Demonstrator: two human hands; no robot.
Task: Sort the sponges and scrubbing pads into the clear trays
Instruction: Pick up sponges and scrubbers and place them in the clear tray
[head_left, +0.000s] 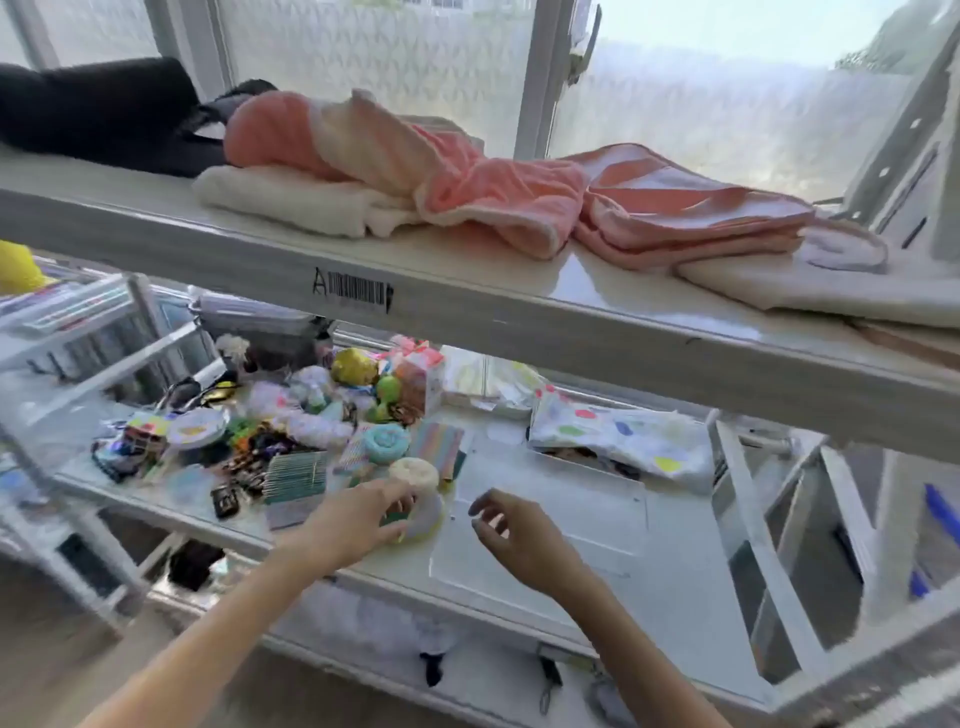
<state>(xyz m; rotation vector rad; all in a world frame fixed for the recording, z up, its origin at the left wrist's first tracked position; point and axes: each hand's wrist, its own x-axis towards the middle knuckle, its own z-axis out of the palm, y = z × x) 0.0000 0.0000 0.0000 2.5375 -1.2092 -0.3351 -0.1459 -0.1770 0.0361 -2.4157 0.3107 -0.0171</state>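
— Now, where's the pad?

— Under your left hand (358, 519), fingers spread over the round scrubbing pads (415, 475), not clamped.

— Tray?

— Clear tray (561, 551) lies at three o'clock of them. Your right hand (519, 535) hovers above it, fingers loose, empty.

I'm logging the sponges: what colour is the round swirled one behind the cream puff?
Light blue round sponge, clearest in the head view, just behind the cream puff.

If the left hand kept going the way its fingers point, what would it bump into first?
Probably the round cream sponge just past the left hand. The fingertips look nearly on it, above a pale round pad, though blur makes depth uncertain.
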